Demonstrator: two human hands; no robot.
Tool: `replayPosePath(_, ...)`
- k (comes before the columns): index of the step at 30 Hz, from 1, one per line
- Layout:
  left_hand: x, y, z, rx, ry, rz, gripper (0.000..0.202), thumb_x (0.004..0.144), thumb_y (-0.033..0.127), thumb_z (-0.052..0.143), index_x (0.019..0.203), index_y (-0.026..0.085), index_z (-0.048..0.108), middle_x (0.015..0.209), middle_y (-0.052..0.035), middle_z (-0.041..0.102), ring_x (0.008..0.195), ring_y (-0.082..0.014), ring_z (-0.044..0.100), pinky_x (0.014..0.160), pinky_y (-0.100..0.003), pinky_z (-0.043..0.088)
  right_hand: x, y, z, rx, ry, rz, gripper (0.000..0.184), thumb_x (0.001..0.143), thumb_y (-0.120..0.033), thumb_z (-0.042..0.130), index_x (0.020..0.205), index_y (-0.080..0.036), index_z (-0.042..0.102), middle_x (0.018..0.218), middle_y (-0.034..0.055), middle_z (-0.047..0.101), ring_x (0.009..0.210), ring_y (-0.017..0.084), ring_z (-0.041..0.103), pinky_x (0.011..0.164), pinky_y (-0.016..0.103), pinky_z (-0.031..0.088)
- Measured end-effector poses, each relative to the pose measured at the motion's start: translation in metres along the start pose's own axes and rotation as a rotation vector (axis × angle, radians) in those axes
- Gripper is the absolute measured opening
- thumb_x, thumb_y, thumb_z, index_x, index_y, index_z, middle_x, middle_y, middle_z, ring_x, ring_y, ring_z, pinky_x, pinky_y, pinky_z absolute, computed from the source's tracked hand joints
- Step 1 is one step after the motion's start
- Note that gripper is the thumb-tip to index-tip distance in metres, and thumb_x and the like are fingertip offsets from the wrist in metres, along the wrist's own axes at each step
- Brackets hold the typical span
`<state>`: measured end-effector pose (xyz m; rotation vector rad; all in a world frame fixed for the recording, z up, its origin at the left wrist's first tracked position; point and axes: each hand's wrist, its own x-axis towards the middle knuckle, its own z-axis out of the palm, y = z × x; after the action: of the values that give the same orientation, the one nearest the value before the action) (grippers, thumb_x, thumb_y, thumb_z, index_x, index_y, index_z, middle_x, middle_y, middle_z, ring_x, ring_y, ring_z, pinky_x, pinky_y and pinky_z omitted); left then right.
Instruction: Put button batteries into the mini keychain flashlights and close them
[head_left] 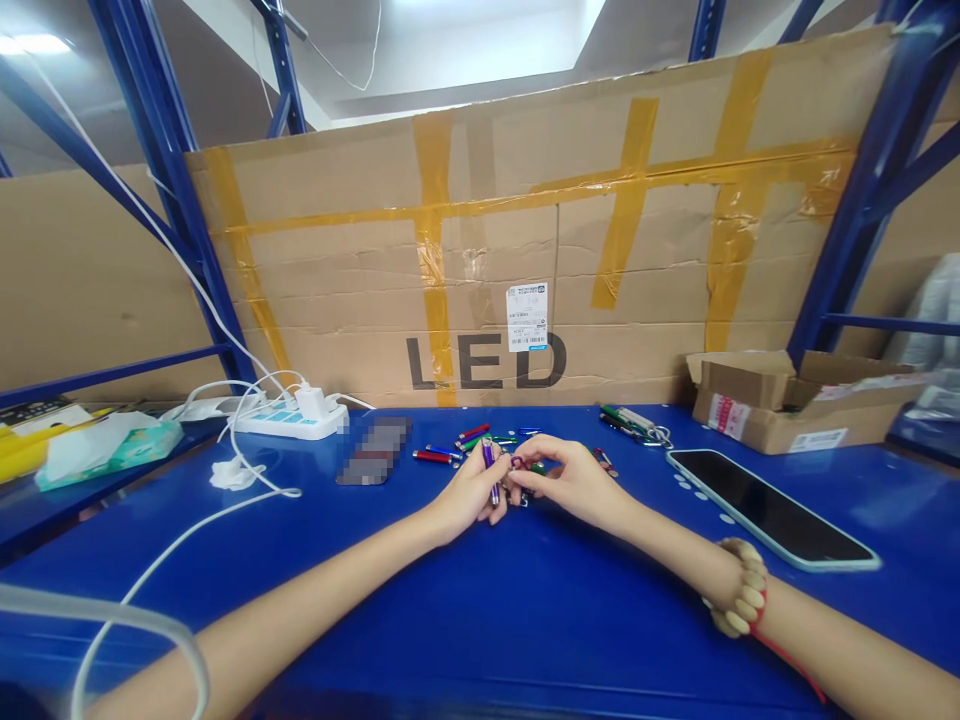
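Note:
My left hand (459, 500) is closed around a slim purple metal tube (491, 474), which looks like a pen-sized torch and stands nearly upright under the thumb. Close beside it, my right hand (576, 480) pinches a small purplish clasp (517, 463) between thumb and fingertips. Whether the clasp is joined to the tube cannot be made out. Just behind the hands lie several similar small tubes, among them a red tube (433, 456) and a blue tube (529, 431). Small metallic bits (602, 460) lie to the right of my right hand, partly too small to name.
A phone (772, 505) in a pale case lies at right, before an open cardboard box (795, 405). Pens with a ring (634, 424) lie at the back. Leftward are a blurred dark slab (375, 450), a white power strip (289, 418), and a looping white cable (187, 530).

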<state>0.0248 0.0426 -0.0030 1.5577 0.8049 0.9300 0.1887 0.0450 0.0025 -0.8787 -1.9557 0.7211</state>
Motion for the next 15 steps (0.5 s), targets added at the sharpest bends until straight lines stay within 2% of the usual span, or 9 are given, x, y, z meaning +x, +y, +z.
replayPosePath(4,0.0011,0.0006,0.0003,-0.03,-0.002,-0.062,0.031,0.078,0.042,0.054,0.078,0.02,0.031,0.059,0.0052,0.058,0.03,-0.0043,0.044,0.031,-0.015,0.019,-0.0006,0.0007,-0.0017,-0.201,0.055,-0.119,0.02,0.076,-0.037,0.062,0.075,-0.018,0.065,0.075,0.0014,0.053,0.064,0.012,0.048,0.061,0.027,0.045)
replayPosePath(8,0.0005,0.004,-0.0002,-0.05,-0.017,-0.092,0.025,0.075,0.031,0.055,0.077,0.02,0.032,0.05,0.0084,0.052,0.028,-0.0042,0.041,0.032,-0.015,0.017,-0.002,-0.0005,-0.0008,-0.133,-0.004,-0.081,0.02,0.079,-0.037,0.06,0.08,-0.017,0.062,0.08,0.0016,0.055,0.059,0.01,0.048,0.055,0.024,0.042)
replayPosePath(11,-0.001,0.0061,-0.0012,-0.037,-0.066,-0.095,0.02,0.075,0.03,0.052,0.081,0.019,0.037,0.048,0.0065,0.053,0.03,-0.0065,0.045,0.033,-0.016,0.021,-0.0027,-0.0016,0.0003,-0.074,-0.044,-0.07,0.02,0.08,-0.037,0.058,0.08,-0.017,0.06,0.083,0.0022,0.056,0.063,0.011,0.052,0.055,0.024,0.042)
replayPosePath(15,-0.0019,0.0072,-0.0029,-0.028,-0.118,-0.084,0.018,0.076,0.028,0.049,0.088,0.016,0.043,0.044,0.0049,0.053,0.034,-0.008,0.047,0.034,-0.016,0.025,-0.0018,0.0001,-0.0004,-0.135,0.003,-0.136,0.022,0.08,-0.039,0.059,0.078,-0.018,0.062,0.081,0.0025,0.052,0.063,0.011,0.047,0.055,0.024,0.041)
